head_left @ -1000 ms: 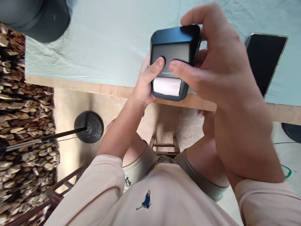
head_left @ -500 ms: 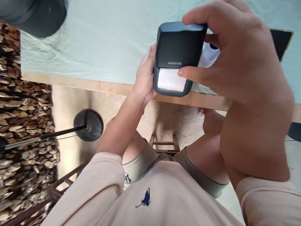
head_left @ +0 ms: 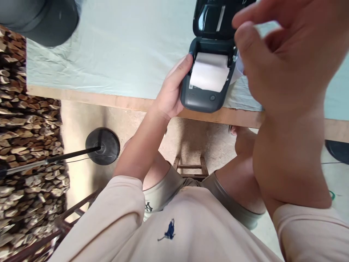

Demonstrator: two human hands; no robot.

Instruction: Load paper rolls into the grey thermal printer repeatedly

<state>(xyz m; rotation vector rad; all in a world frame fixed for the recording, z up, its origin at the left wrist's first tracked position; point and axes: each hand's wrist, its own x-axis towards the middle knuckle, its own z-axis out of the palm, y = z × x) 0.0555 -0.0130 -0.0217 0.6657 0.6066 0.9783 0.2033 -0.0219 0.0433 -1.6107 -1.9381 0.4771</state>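
Observation:
A dark grey label printer [head_left: 203, 103] sits in my left hand [head_left: 173, 85], whose thumb lies along its left side. Its black lid [head_left: 209, 22] stands raised, partly cut off by the top of the view. A white roll of label paper [head_left: 209, 71] shows inside, its loose end lying over the front near the power button. My right hand [head_left: 275, 54] has thumb and index finger close together at the right edge of the lid; its other fingers are mostly hidden. A white object [head_left: 237, 67] on the table is largely covered by the printer and my right hand.
A pale green cloth [head_left: 122, 54] covers the table, with a wooden front edge [head_left: 109, 100]. A large dark cylindrical object [head_left: 49, 23] is at upper left. Stacked firewood [head_left: 29, 138], a round black stand base [head_left: 102, 145] and a wooden stool or ladder-like frame [head_left: 190, 166] are lower down.
The printer's lid has swung up and away, exposing the paper roll. My right hand moved up with the lid, while my left hand kept its hold, its thumb now further up the side.

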